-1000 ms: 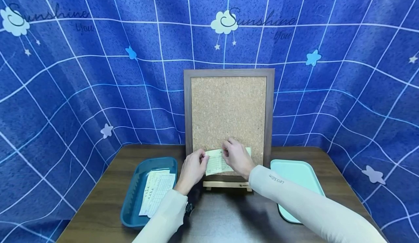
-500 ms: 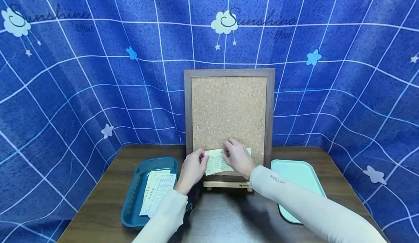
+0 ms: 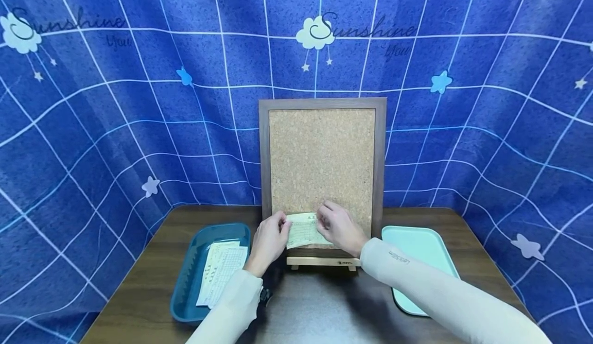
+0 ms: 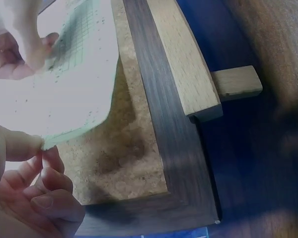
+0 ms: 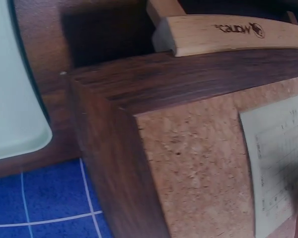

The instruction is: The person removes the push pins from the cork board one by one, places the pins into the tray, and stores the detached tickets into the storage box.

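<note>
A pale green printed paper slip (image 3: 300, 233) lies across the lower part of the framed cork board (image 3: 321, 158). My left hand (image 3: 268, 237) pinches the slip's left edge between thumb and forefinger; the left wrist view shows that corner at the fingertips, with the slip's edge bowed away from the cork. Over the slip's right part is my right hand (image 3: 342, 228), fingers curled and fingertips close together at the printed face. I cannot tell what, if anything, those fingertips pinch. In the right wrist view the slip's far end (image 5: 263, 158) shows beside a blurred finger.
Left on the dark wood table stands a blue basket (image 3: 179, 303) with several printed slips (image 3: 227, 269) inside. A mint tray (image 3: 419, 243) lies on the right, partly under the right sleeve. A pale wooden stand (image 3: 306, 261) supports the board. Blue patterned cloth (image 3: 213, 102) hangs behind.
My right hand has slid slightly right over the slip, and the slip's right end is hidden behind it in the head view. The slip and left hand have shifted slightly left.
</note>
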A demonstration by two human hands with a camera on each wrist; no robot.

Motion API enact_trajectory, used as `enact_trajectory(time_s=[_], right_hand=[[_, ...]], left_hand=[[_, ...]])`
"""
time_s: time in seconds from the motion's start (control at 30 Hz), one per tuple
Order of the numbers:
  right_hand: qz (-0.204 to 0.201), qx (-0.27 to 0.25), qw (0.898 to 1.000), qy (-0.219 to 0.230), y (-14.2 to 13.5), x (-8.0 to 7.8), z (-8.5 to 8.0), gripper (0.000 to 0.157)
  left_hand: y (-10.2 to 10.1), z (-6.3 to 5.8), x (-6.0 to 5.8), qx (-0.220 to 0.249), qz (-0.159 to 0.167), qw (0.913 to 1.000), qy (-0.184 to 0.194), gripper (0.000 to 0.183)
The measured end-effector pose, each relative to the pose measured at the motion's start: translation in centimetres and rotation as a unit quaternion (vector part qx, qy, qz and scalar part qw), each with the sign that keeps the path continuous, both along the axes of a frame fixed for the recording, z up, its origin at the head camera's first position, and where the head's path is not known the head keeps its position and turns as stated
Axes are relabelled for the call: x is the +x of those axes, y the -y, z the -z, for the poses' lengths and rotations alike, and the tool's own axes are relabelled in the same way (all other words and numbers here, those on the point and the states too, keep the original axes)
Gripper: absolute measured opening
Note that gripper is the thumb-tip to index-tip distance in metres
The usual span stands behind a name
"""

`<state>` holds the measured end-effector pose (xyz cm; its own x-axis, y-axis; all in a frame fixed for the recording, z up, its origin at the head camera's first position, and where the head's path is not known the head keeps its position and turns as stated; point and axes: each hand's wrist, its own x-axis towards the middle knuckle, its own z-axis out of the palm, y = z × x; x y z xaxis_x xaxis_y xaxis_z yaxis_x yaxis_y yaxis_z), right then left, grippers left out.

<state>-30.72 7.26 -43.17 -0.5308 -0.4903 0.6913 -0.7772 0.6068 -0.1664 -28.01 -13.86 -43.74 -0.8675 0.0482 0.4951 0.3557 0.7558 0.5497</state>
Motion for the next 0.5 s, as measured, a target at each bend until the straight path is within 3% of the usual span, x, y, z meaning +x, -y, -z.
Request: enact_trajectory(time_s=[0.27, 0.5], right_hand=[[-0.012, -0.010, 1.000, -0.012, -1.3, 0.4, 0.2, 0.018], [0.006, -0.020, 1.000, -0.013, -3.5, 1.1, 0.2, 0.018]], left_hand=[[1.0, 0.0, 0.4, -0.005, -0.023, 0.9997, 0.004, 0.014], [2.1, -0.2, 1.0, -0.015, -0.041, 0.9991, 0.000, 0.007]])
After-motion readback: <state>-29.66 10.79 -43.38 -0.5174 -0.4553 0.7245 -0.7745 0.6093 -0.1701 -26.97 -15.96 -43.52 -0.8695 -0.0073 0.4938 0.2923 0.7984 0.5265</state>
